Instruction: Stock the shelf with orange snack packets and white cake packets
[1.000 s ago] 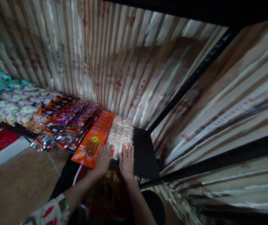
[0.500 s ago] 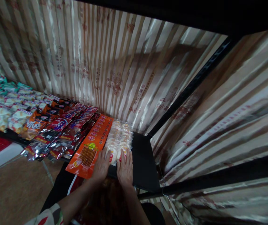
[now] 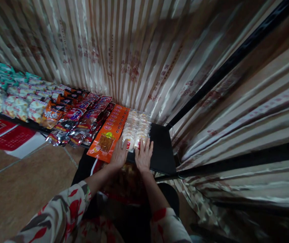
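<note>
Two rows of clear-wrapped white crackers (image 3: 134, 126) lie on the black shelf (image 3: 161, 148), close to its right end. On the near end of the left row rests my left hand (image 3: 120, 153), its fingers stretched out and apart. My right hand (image 3: 143, 153) lies with spread fingers on the near end of the right row. Both hands touch the wrappers from above and grip nothing. Just left of the crackers is a flat orange snack packet (image 3: 109, 133) with brown sticks pictured on it; my left hand is beside its lower edge.
Further left come dark red packets (image 3: 94, 114), orange packets (image 3: 52, 113), white packets (image 3: 36, 108) and green packets (image 3: 6, 67). A striped curtain (image 3: 104, 57) hangs behind. A black post (image 3: 210, 77) rises at the shelf's right corner. Below the shelf is a dark bag (image 3: 126, 182).
The view has tipped downward, so the shelf appears higher and more of my sleeves shows. My hands stay on the near ends of the cracker rows.
</note>
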Available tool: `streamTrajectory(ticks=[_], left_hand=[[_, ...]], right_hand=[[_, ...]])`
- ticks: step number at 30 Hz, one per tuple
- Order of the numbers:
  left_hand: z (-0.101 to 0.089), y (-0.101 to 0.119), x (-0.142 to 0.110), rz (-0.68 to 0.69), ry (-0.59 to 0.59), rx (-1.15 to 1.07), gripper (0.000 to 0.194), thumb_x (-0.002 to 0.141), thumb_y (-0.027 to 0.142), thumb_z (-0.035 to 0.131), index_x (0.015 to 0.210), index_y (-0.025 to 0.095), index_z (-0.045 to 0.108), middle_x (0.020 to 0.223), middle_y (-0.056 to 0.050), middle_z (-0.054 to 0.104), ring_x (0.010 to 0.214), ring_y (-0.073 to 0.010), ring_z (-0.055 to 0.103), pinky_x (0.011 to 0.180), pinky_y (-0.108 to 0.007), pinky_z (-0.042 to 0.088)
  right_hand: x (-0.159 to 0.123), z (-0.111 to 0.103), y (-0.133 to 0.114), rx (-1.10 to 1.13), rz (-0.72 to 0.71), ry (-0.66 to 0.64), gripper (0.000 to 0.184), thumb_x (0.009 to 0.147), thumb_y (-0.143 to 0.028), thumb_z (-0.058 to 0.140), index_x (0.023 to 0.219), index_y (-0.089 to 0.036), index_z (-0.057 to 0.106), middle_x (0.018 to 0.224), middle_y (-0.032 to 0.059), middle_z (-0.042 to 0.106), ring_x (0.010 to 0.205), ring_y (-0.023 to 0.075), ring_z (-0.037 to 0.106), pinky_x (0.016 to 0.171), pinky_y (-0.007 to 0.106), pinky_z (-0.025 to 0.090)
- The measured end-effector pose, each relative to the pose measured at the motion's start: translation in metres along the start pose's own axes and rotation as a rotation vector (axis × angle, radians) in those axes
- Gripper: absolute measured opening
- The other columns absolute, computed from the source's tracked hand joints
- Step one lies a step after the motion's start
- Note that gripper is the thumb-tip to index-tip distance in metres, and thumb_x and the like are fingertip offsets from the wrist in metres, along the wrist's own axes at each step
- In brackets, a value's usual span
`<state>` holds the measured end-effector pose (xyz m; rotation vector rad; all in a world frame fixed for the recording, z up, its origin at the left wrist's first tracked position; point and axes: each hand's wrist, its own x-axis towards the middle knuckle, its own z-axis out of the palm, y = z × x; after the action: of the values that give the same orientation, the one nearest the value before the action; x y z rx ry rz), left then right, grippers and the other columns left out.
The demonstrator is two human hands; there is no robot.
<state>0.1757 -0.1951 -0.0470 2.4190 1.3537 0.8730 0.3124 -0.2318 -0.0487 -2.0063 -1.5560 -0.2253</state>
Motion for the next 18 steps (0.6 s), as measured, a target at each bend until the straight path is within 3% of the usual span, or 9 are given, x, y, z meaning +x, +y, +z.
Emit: streamTrajectory(ticks=[4,8,12,15,18], left_hand=[[-0.009,0.005,-0.012,-0.010,-0.005,0.004,0.051,0.083,0.017,0.045,0.133,0.015,0.033,0.143,-0.016,0.027,0.133,-0.0302,0.022,0.104,-0.050,0.032],[-0.019,0.010,-0.038,0.036,-0.018,-0.042,0.037,0.087,0.017,0.037,0.122,0.015,0.047,0.125,-0.013,0.046,0.120,-0.0240,0.040,0.101,-0.042,0.036],[-0.016,0.006,-0.075,0.141,-0.225,-0.128,0.025,0.089,0.022,0.037,0.100,0.018,0.059,0.103,-0.007,0.057,0.099,-0.0179,0.051,0.090,-0.032,0.044],[-0.003,-0.011,-0.095,-0.019,-0.386,-0.079,0.023,0.088,0.020,0.038,0.092,0.018,0.060,0.096,-0.007,0.059,0.092,-0.0165,0.055,0.084,-0.029,0.045],[0.012,-0.036,-0.103,-0.312,-0.542,0.041,0.024,0.087,0.016,0.037,0.094,0.017,0.060,0.105,-0.009,0.059,0.099,-0.0169,0.055,0.088,-0.029,0.042]], right_hand=[[-0.016,-0.006,-0.006,0.127,-0.021,0.095,0.046,0.091,-0.030,0.029,0.133,-0.013,0.038,0.145,0.0159,0.026,0.135,0.0263,0.016,0.103,0.053,0.027],[-0.049,-0.007,-0.017,0.273,-0.057,0.151,0.036,0.090,-0.027,0.031,0.119,-0.012,0.048,0.124,0.0162,0.049,0.122,0.0230,0.039,0.098,0.048,0.034],[-0.086,0.000,-0.027,0.321,-0.037,0.087,0.028,0.090,-0.027,0.033,0.102,-0.015,0.056,0.104,0.0121,0.057,0.105,0.0214,0.049,0.092,0.045,0.039],[-0.106,0.015,-0.029,0.290,-0.007,-0.033,0.029,0.090,-0.026,0.031,0.098,-0.016,0.057,0.099,0.0109,0.060,0.099,0.0207,0.051,0.090,0.043,0.039],[-0.120,0.038,-0.029,0.237,0.044,-0.238,0.029,0.087,-0.024,0.033,0.099,-0.016,0.058,0.098,0.0115,0.062,0.096,0.0217,0.054,0.088,0.041,0.041]])
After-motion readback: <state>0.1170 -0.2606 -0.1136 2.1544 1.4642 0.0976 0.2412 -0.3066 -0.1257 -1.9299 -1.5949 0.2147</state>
